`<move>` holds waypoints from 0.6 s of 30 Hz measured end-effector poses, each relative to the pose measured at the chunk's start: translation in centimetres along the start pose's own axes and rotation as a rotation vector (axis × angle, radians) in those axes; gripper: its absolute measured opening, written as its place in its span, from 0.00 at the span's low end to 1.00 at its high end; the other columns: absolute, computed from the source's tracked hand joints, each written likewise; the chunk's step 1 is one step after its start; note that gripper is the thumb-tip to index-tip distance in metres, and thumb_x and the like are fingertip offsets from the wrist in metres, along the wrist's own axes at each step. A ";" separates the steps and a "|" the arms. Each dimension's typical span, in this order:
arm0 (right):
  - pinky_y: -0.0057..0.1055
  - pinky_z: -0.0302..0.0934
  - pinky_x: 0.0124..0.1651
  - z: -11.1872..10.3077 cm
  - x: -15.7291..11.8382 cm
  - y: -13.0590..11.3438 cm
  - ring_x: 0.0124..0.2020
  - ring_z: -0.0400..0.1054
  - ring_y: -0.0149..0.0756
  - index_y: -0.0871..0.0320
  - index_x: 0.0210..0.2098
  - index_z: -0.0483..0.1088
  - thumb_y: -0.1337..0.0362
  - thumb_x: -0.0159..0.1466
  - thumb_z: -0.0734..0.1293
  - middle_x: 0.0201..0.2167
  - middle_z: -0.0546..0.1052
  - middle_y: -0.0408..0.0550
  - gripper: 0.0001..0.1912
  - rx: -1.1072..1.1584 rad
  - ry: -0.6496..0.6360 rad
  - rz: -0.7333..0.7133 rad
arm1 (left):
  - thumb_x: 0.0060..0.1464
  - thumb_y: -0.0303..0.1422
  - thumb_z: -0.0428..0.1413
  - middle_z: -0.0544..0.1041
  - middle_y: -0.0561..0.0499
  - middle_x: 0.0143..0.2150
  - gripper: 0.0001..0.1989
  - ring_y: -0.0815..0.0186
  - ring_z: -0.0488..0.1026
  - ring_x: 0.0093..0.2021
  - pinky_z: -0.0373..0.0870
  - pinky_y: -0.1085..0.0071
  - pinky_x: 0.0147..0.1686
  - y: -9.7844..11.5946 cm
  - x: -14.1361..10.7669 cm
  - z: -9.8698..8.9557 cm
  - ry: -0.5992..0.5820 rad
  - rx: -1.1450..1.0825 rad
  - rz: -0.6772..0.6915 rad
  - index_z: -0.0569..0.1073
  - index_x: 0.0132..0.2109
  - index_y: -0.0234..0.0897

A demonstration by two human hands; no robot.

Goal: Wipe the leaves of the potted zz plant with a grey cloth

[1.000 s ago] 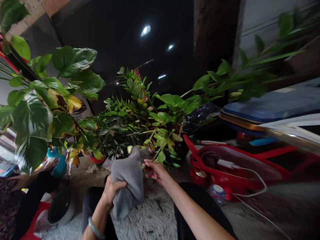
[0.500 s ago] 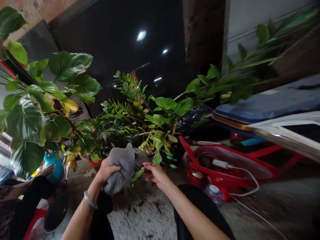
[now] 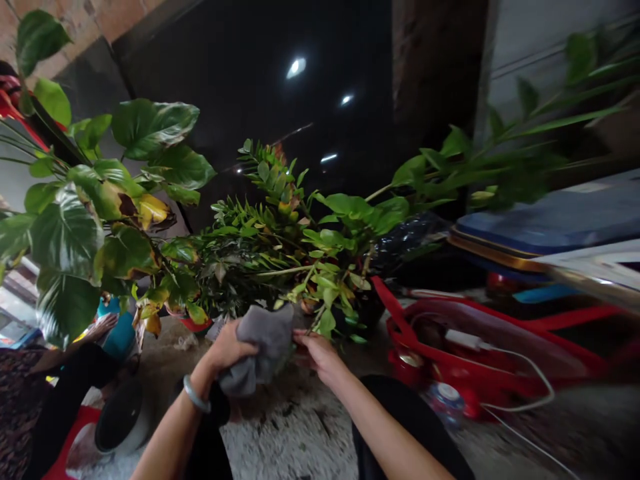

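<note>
- My left hand (image 3: 230,350) is closed on a soft, bunched grey cloth (image 3: 260,347), its fingers sunk into the matte fabric, with a smooth pale bangle (image 3: 196,393) around my wrist.
- My right hand (image 3: 317,353) is close to the left, its fingertips (image 3: 300,340) against the cloth's edge at 3 o'clock; the view is too dim and cramped to tell whether they are clamped on it or only resting there.
- Both hands are over a rough, speckled concrete floor (image 3: 280,433).
- A thin-stemmed plant with glossy, oval leaflets (image 3: 260,247) rises at 12 o'clock, just beyond the cloth.
- Broad, waxy variegated leaves (image 3: 65,233), some yellowing, spread at 10 o'clock.
- A crumpled black plastic bag (image 3: 410,243) sits at 1 o'clock.
- A red plastic basket (image 3: 480,347) lies at 3 o'clock, with a white cable (image 3: 520,393) curving across it.
- A blue padded board (image 3: 550,223) lies at 2 o'clock.
- At 9 o'clock, another person's patterned and black clothing (image 3: 20,380) shows beside a round black-and-white lid (image 3: 120,417).
</note>
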State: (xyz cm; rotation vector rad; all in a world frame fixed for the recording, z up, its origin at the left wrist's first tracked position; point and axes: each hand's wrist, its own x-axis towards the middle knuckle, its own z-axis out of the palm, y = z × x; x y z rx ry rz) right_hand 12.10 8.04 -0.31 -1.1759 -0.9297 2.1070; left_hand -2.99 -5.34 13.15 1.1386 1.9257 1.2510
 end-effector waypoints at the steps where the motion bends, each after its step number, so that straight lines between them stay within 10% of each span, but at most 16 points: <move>1: 0.28 0.64 0.22 -0.1 0.1 0.1 0.21 0.73 0.35 0.55 0.34 0.74 0.70 0.54 0.70 0.22 0.78 0.42 0.08 -0.017 0.001 0.004 | 0.30 0.22 0.68 0.83 0.51 0.33 0.21 0.54 0.77 0.38 0.73 0.65 0.44 -0.4 -1.2 -0.4 -0.051 -0.024 -0.010 0.85 0.38 0.35; 4: 0.28 0.65 0.22 -0.3 0.2 -0.1 0.22 0.74 0.35 0.55 0.35 0.74 0.70 0.54 0.70 0.25 0.81 0.44 0.08 0.001 -0.039 -0.002 | 0.31 0.28 0.71 0.83 0.48 0.33 0.19 0.54 0.77 0.37 0.74 0.65 0.41 0.9 -3.8 -3.2 0.008 -0.197 -0.004 0.85 0.38 0.33; 8: 0.27 0.66 0.21 0.1 -0.4 -0.6 0.22 0.74 0.34 0.56 0.36 0.74 0.70 0.56 0.71 0.27 0.82 0.45 0.08 0.034 -0.037 0.006 | 0.30 0.33 0.74 0.82 0.47 0.32 0.20 0.57 0.78 0.34 0.75 0.67 0.37 3.8 -2.5 -6.6 0.434 -0.398 0.093 0.81 0.35 0.34; 12: 0.26 0.65 0.20 0.6 -1.1 -0.8 0.22 0.73 0.33 0.56 0.36 0.74 0.72 0.57 0.70 0.25 0.81 0.43 0.08 0.038 -0.017 0.002 | 0.36 0.33 0.72 0.82 0.51 0.32 0.20 0.62 0.79 0.33 0.76 0.68 0.38 1.6 -0.2 -6.1 0.786 -0.534 0.013 0.79 0.40 0.35; 18: 0.28 0.66 0.19 0.2 -1.4 -0.9 0.22 0.74 0.34 0.57 0.37 0.74 0.72 0.57 0.70 0.26 0.81 0.44 0.08 0.023 -0.015 0.005 | 0.35 0.32 0.73 0.84 0.44 0.32 0.19 0.58 0.80 0.32 0.77 0.65 0.37 -7.7 -6.1 -1.5 0.258 -0.441 -0.214 0.82 0.38 0.29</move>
